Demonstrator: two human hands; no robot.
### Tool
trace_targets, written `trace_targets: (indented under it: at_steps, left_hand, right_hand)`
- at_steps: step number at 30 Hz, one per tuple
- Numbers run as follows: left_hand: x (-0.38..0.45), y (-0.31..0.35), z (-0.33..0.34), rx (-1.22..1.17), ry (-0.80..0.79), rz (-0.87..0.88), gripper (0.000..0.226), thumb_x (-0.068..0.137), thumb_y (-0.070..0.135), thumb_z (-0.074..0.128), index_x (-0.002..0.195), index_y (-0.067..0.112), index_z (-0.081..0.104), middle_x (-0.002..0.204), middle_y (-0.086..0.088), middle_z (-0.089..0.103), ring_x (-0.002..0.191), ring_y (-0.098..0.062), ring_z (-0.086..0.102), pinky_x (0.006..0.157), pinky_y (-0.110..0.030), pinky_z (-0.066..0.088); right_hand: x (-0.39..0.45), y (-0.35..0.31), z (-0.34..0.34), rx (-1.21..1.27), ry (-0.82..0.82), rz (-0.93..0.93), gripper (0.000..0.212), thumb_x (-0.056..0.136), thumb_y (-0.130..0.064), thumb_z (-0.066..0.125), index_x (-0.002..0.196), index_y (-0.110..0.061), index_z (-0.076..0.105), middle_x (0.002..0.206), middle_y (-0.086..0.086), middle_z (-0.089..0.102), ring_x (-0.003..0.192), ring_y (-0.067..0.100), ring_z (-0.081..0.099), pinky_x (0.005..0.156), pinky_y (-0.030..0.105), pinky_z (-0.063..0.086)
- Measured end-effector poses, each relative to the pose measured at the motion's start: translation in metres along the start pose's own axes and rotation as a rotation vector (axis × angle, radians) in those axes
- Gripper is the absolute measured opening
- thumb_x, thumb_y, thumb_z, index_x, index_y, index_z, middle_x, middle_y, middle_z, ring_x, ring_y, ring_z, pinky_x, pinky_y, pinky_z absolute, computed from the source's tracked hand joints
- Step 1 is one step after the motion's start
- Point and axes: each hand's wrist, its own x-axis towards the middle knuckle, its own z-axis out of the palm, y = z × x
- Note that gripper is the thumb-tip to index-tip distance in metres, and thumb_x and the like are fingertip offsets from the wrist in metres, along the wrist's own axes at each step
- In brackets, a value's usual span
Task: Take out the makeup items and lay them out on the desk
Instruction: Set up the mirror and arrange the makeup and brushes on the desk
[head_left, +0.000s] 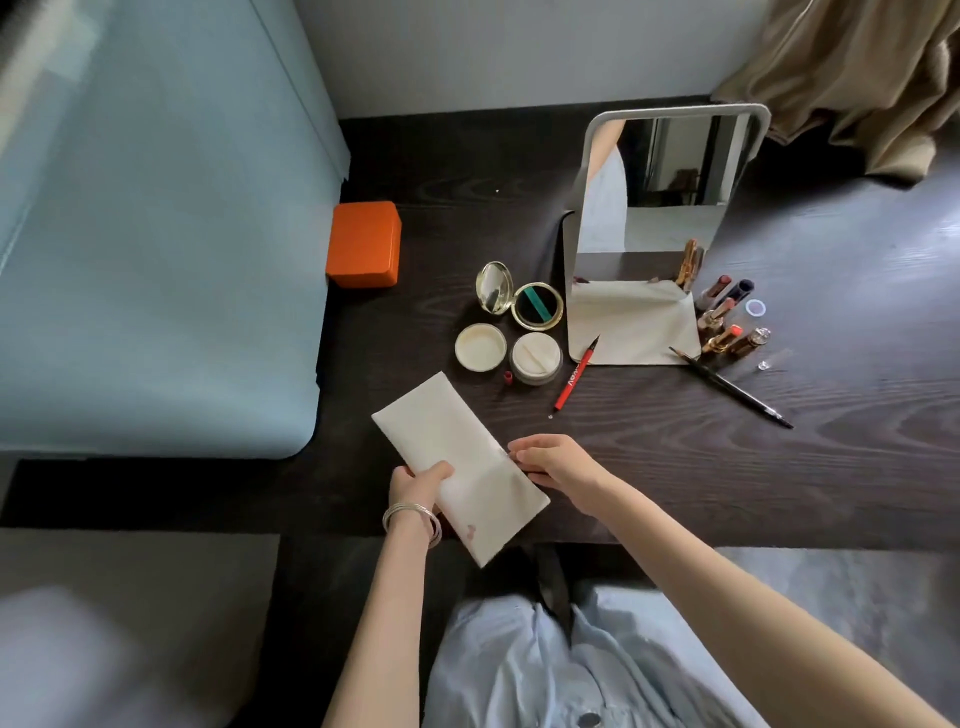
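Note:
A flat cream fabric pouch (457, 457) lies slanted at the near edge of the dark wooden desk (675, 457). My left hand (418, 486) grips its left edge, thumb on top. At the pouch's right edge, my right hand (553, 462) pinches the zipper side. Laid out beyond are an open gold compact (519, 302), a cream lid (480, 347), a powder jar with a puff (536, 357), a red eyeliner pen (575, 375), a black brush (732, 388) and several lipsticks (722, 322).
A standing mirror (660, 182) faces me behind the items. An orange box (363, 244) sits at the desk's left edge beside a blue bed (156, 260). A tiny red cap (508, 378) lies by the jar. Beige cloth (872, 78) hangs at the back right.

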Motion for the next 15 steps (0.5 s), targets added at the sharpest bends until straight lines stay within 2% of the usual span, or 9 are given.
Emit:
trace_targets:
  at_steps: [3, 6, 9, 11, 13, 15]
  left_hand:
    - [-0.011, -0.002, -0.006, -0.079, -0.118, 0.003, 0.033, 0.08, 0.0, 0.063, 0.109, 0.006, 0.048, 0.111, -0.015, 0.059, 0.097, -0.03, 0.058, 0.086, -0.042, 0.05]
    - [-0.023, -0.002, -0.01, -0.042, -0.188, 0.027, 0.041, 0.079, 0.0, 0.064, 0.118, 0.006, 0.051, 0.114, -0.015, 0.061, 0.1, -0.029, 0.061, 0.082, -0.04, 0.053]
    - [-0.032, 0.0, -0.011, 0.07, -0.237, 0.107, 0.042, 0.08, 0.002, 0.065, 0.119, 0.008, 0.051, 0.101, -0.007, 0.062, 0.088, -0.022, 0.061, 0.067, -0.033, 0.053]
    - [-0.038, 0.003, -0.011, 0.234, -0.238, 0.21, 0.044, 0.079, 0.008, 0.067, 0.12, 0.012, 0.052, 0.099, -0.003, 0.062, 0.086, -0.019, 0.061, 0.066, -0.032, 0.053]
    - [-0.048, 0.006, -0.01, 0.517, -0.216, 0.356, 0.049, 0.077, 0.02, 0.07, 0.123, 0.016, 0.051, 0.111, -0.004, 0.063, 0.098, -0.024, 0.061, 0.082, -0.037, 0.053]
    - [-0.064, 0.006, -0.006, 0.816, -0.185, 0.483, 0.05, 0.078, 0.029, 0.069, 0.123, 0.018, 0.05, 0.116, -0.005, 0.062, 0.107, -0.027, 0.06, 0.088, -0.036, 0.049]
  right_hand:
    - [-0.006, 0.004, 0.002, 0.01, 0.005, -0.003, 0.023, 0.092, -0.009, 0.052, 0.112, -0.013, 0.063, 0.114, 0.005, 0.065, 0.114, 0.019, 0.058, 0.1, 0.031, 0.044]
    - [-0.014, 0.01, 0.007, 0.065, -0.006, 0.001, 0.029, 0.092, -0.009, 0.052, 0.12, -0.01, 0.06, 0.108, 0.002, 0.067, 0.112, 0.017, 0.06, 0.099, 0.03, 0.044]
    - [-0.021, 0.018, 0.014, 0.118, -0.003, -0.002, 0.031, 0.092, -0.011, 0.054, 0.123, -0.01, 0.06, 0.11, 0.003, 0.067, 0.11, 0.018, 0.06, 0.1, 0.032, 0.045]
    - [-0.034, 0.017, 0.018, 0.152, -0.033, -0.029, 0.029, 0.092, -0.014, 0.056, 0.121, -0.013, 0.061, 0.115, 0.005, 0.066, 0.111, 0.018, 0.06, 0.1, 0.034, 0.046]
    - [-0.045, 0.016, 0.023, 0.183, -0.079, -0.056, 0.024, 0.09, -0.02, 0.061, 0.113, -0.019, 0.063, 0.115, 0.003, 0.066, 0.111, 0.018, 0.061, 0.097, 0.035, 0.049]
    - [-0.062, 0.016, 0.025, 0.173, -0.089, -0.098, 0.028, 0.085, -0.027, 0.067, 0.112, -0.021, 0.063, 0.11, 0.001, 0.068, 0.107, 0.016, 0.063, 0.095, 0.035, 0.051]
